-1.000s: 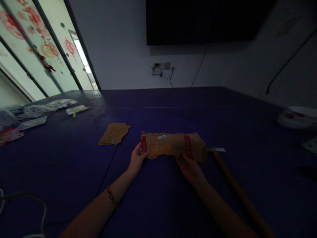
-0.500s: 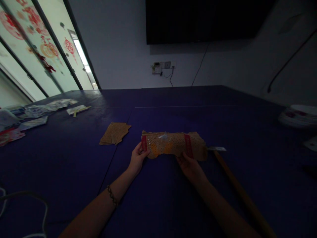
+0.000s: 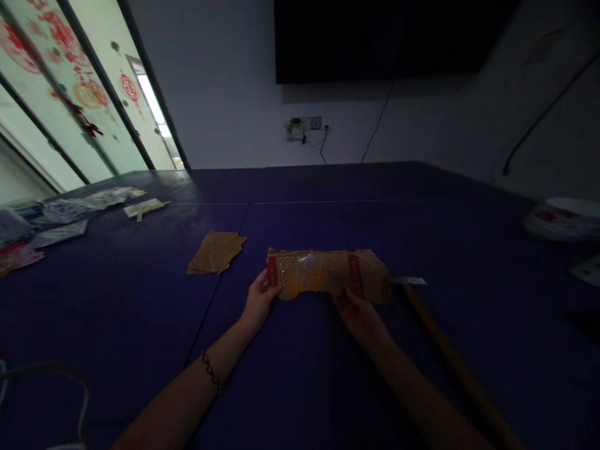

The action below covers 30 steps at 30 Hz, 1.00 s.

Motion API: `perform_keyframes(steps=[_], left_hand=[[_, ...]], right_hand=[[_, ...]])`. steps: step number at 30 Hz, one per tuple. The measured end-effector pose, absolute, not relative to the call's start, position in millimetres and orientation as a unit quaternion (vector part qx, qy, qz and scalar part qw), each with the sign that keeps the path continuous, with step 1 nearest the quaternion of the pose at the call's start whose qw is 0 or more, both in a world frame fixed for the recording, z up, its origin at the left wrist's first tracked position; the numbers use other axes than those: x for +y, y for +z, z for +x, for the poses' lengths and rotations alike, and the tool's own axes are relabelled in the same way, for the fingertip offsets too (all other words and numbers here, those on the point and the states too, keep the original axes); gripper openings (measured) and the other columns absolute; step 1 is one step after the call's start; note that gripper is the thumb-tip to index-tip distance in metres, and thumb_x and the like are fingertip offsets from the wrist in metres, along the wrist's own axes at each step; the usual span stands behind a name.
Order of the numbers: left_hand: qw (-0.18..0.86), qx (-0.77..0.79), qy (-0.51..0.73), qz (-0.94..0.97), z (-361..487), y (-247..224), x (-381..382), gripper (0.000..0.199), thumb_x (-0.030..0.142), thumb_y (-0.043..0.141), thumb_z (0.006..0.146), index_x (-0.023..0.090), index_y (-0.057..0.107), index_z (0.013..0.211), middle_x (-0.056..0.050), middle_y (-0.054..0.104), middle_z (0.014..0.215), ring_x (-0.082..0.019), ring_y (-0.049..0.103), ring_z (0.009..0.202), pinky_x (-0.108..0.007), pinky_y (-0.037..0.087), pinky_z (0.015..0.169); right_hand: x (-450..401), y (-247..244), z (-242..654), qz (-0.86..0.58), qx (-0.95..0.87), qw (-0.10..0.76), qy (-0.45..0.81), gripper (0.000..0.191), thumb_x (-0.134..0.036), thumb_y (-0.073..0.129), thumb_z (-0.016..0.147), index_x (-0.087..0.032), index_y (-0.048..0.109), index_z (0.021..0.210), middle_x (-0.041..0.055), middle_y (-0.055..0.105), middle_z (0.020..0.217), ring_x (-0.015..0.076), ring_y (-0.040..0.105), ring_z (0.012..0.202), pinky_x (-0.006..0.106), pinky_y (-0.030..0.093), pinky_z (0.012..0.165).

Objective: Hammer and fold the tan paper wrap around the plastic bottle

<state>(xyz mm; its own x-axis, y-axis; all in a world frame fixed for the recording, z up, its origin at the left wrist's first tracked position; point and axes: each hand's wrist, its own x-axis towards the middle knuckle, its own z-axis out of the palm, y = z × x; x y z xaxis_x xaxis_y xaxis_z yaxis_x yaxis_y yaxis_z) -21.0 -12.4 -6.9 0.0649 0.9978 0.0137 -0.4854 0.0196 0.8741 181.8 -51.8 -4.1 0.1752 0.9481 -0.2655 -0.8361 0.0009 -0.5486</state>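
Observation:
A long, ragged-edged piece of brown cardboard, with red bands, orange marks and shiny clear tape, is held over the purple table. My left hand pinches its left end by the red band, thumb in front. Near the lower right part, my right hand grips the bottom edge. To the left lies a smaller brown cardboard piece. Just right of the held cardboard are a flat, shiny strip and a long wooden stick.
Plastic packets and a white card lie at the left. A white cable loops at the lower left. At the right edge sits a pale round stack. A dark screen hangs on the wall.

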Motion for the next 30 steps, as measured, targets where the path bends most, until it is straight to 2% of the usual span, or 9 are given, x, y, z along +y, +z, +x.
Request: perform_keyframes(steps=[25, 30], left_hand=[[0.624, 0.347, 0.587, 0.382, -20.5, -3.5, -13.8, 0.058, 0.014, 0.069, 0.055, 0.017, 0.053, 0.110, -0.008, 0.063, 0.104, -0.024, 0.056, 0.099, -0.037, 0.041, 0.087], [0.619, 0.348, 0.593, 0.380, -21.0, -5.0, -13.7, 0.053, 0.015, 0.069, 0.056, 0.018, 0.055, 0.107, -0.008, 0.062, 0.105, -0.023, 0.056, 0.099, -0.036, 0.041, 0.088]], right_hand=[[-52.2, -3.3, 182.1, -0.310, -0.073, 0.695, 0.645, 0.028, -0.002, 0.055, 0.067, -0.025, 0.062, 0.080, -0.0054, 0.068, 0.076, 0.0120, 0.064, 0.071, 0.028, 0.054, 0.068], [-52.0, -4.3, 182.6, -0.312, -0.079, 0.692, 0.646, 0.029, -0.002, 0.055, 0.066, -0.025, 0.062, 0.082, -0.0053, 0.068, 0.076, 0.0114, 0.064, 0.069, 0.026, 0.054, 0.067]])
